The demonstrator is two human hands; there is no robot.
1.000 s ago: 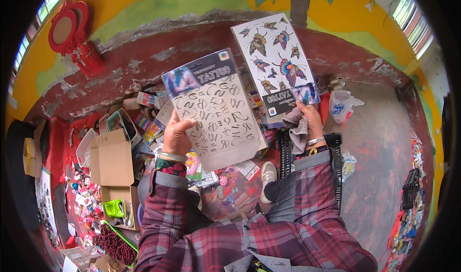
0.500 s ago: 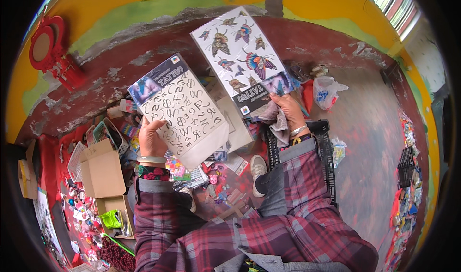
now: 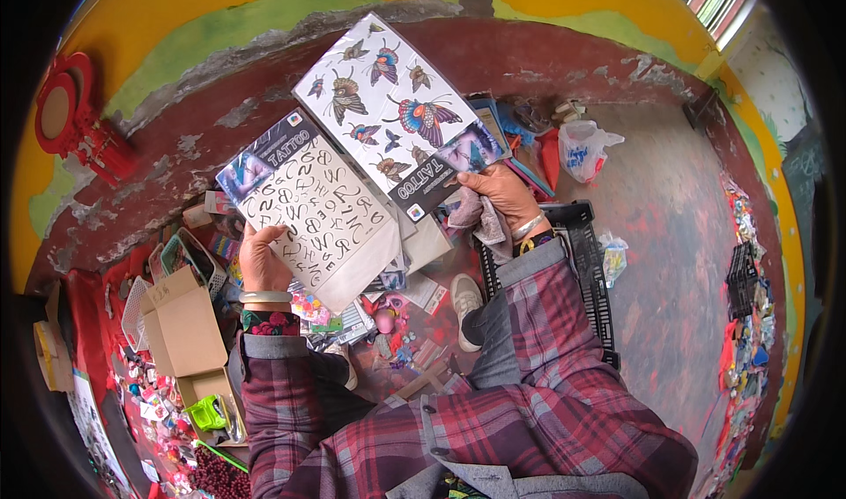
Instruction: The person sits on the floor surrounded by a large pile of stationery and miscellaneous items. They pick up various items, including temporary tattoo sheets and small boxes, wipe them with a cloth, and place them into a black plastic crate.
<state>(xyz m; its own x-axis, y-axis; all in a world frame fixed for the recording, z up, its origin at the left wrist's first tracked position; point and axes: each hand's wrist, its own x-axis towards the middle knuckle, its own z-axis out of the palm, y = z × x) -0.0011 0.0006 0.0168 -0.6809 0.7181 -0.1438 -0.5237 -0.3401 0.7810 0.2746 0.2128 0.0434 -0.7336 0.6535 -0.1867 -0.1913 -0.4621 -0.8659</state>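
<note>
My left hand [image 3: 264, 259] is closed on the side of a temporary tattoo sheet [image 3: 322, 213] covered in curly black letters, in a clear sleeve with a dark header. In my right hand [image 3: 504, 195] I grip a second tattoo sheet [image 3: 379, 94], with coloured butterflies and moths, by its dark header corner. A greyish-pink cloth [image 3: 480, 221] hangs from the same right hand. The butterfly sheet's left edge meets or overlaps the top of the letter sheet. Beneath both, partly hidden, lie more flat pale packs [image 3: 429, 245].
By my right arm stands a black plastic crate [image 3: 582, 261]; beyond it lies a white plastic bag [image 3: 586, 149]. An open cardboard box [image 3: 185, 327] and white baskets [image 3: 201, 257] stand at the left. Small colourful goods lie between my feet and along both sides. A painted wall [image 3: 256, 67] rises ahead.
The butterfly sheet and my right hand have shifted left, closer to the letter sheet. The letter sheet has moved slightly left too. The whole view has turned a little.
</note>
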